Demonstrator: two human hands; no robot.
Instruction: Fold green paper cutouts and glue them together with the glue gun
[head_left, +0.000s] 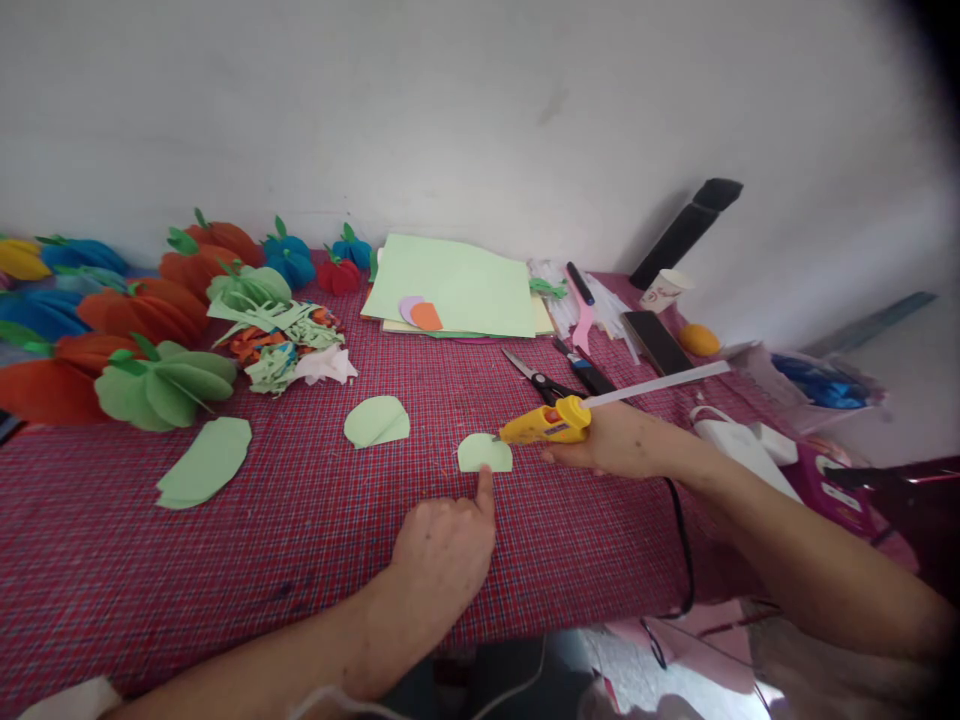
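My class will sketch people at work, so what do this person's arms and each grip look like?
The left grip and right grip are bare human hands, without gloves, with small dark spots on their backs. Both wrists lack a watch or bracelet. The left forearm and right forearm show no sleeve.

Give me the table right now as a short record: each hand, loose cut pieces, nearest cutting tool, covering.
Left hand: index fingertip on a pale green, half-round paper piece
Right hand: holds a yellow plastic glue gun, nozzle at the piece's upper right; contact unclear
Loose pieces: pale green, creased rounded paper, left of the half-round; pale green paper stack, farther left
Cutting tool: black-handled metal scissors, beyond the glue gun
Covering: red-and-blue checked cloth
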